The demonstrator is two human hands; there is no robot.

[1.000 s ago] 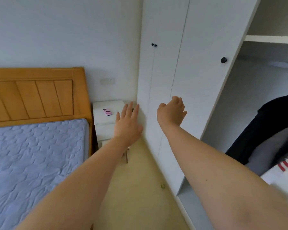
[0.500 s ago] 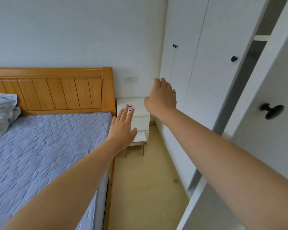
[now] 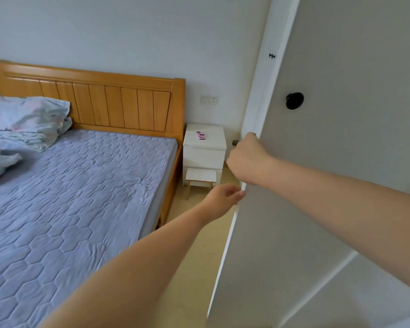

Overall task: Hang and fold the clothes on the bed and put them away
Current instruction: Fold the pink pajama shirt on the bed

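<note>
Nearest, both forearms reach forward from the person toward the free edge of the wardrobe door [image 3: 329, 162].

Left hand [image 3: 224, 197]: lower of the two, just beside the door's edge, fingers loosely curled and holding nothing. It is blurred, so contact with the edge cannot be confirmed.

Right hand [image 3: 246, 159]: higher, closed over the same edge, with its fingers out of sight behind the panel. This hand has the door and is the one placed to move it.

The edge runs upright, floor to ceiling. It lies directly ahead of both hands, with the panel spreading to the person's right. The black knob [image 3: 294, 100] sits above the right hand, untouched. The panel hides the wardrobe interior entirely.

Beyond the hands are a small stool [image 3: 200, 175] and a white nightstand [image 3: 204, 155] bearing a pink item [image 3: 201, 135].

To the left, the bed [image 3: 81, 185] shows a quilted mattress cover. Crumpled floral bedding [image 3: 26, 121] lies at its head end. No clothes are visible on it or anywhere else in view.

Judgement: the task looks near its end, and the next move is a swing of the door, led by the right hand.
</note>
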